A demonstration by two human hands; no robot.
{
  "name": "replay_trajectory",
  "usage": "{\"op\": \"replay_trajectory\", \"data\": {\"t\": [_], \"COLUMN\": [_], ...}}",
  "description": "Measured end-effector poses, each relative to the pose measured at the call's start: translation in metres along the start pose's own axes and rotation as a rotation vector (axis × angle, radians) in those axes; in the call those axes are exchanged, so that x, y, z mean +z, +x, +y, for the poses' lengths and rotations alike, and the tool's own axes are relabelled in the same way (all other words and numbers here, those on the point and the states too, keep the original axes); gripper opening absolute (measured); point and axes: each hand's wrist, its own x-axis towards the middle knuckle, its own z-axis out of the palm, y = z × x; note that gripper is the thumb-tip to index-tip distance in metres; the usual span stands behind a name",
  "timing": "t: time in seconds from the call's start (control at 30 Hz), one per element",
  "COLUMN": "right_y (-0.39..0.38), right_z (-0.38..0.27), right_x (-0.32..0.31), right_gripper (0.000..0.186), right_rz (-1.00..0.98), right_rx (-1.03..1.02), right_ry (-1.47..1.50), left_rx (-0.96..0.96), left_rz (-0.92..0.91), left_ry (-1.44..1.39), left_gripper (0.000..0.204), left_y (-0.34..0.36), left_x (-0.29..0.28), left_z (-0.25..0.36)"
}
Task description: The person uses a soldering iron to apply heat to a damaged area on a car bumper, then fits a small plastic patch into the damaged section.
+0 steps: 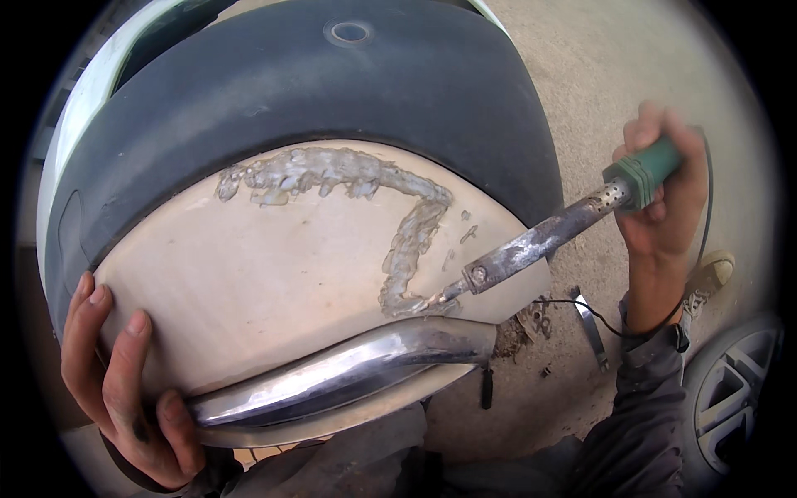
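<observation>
My right hand [682, 189] wraps green-handled iron with scorched metal barrel [531, 245]; long axis slants down-left, tip at lower end of lumpy grey bead [413, 236] on curved cream panel [257, 257]. My left hand [124, 394], fingers spread, rests at panel's left edge, well apart from iron.

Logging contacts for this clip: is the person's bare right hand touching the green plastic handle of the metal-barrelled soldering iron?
Touching. The head view shows the right hand wrapped around the green plastic handle.
</observation>
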Motion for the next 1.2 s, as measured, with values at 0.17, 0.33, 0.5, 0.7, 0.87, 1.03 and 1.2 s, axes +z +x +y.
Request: {"op": "replay_trajectory", "data": {"t": [0.17,0.33,0.5,0.7,0.87,1.03,1.2], "right_y": [0.001,0.001,0.004,0.002,0.004,0.004,0.004], "right_z": [0.005,-0.001,0.003,0.001,0.002,0.000,0.000], "right_x": [0.000,0.001,0.000,-0.003,-0.009,-0.004,-0.006], "right_gripper": [0.030,0.036,0.036,0.036,0.036,0.035,0.035], "right_rz": [-0.034,0.078,0.045,0.046,0.081,0.060,0.080], "right_rx": [0.019,-0.004,-0.003,0.005,0.011,0.014,0.022], "right_ry": [-0.027,-0.025,-0.044,-0.043,-0.091,-0.038,-0.045], "left_rx": [-0.013,0.006,0.000,-0.001,0.004,-0.001,-0.003], "left_rz": [0.004,0.002,-0.044,-0.023,-0.041,-0.020,-0.028], "left_ry": [-0.008,-0.009,-0.005,-0.012,-0.019,-0.034,-0.023], "left_gripper": [0.043,0.043,0.043,0.043,0.043,0.042,0.042], "left_y": [-0.002,-0.001,-0.004,-0.004,-0.001,-0.001,0.000], "left_x": [0.002,0.001,-0.002,-0.001,-0.002,-0.001,-0.003], "left_z": [0.001,0.001,-0.006,-0.006,-0.006,-0.003,-0.004]}}
